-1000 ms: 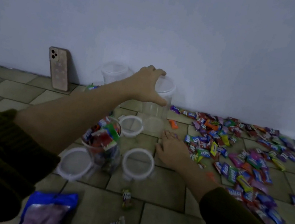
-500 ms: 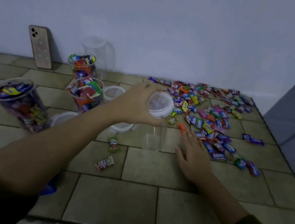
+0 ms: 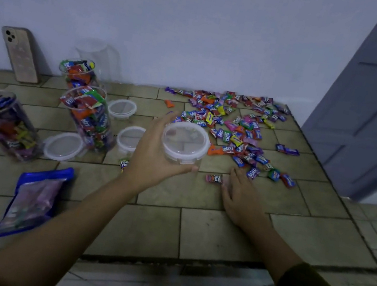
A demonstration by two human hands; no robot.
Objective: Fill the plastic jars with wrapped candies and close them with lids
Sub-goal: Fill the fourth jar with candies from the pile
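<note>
My left hand (image 3: 154, 159) gripped the empty, lidded jar (image 3: 185, 142), fingers curled round the lid's rim. I held it by the near edge of the candy pile (image 3: 235, 126), probably so filling would need only a short reach. I could not tell whether its base touched the tiled surface (image 3: 216, 236). My right hand (image 3: 240, 197) lay open and flat on the surface, fingers straight, beside a stray candy (image 3: 214, 179). The filled jars (image 3: 89, 115) stood unlidded on the left, with loose lids (image 3: 63, 146) nearby for closing.

head-worn view, angled down, close overhead
</note>
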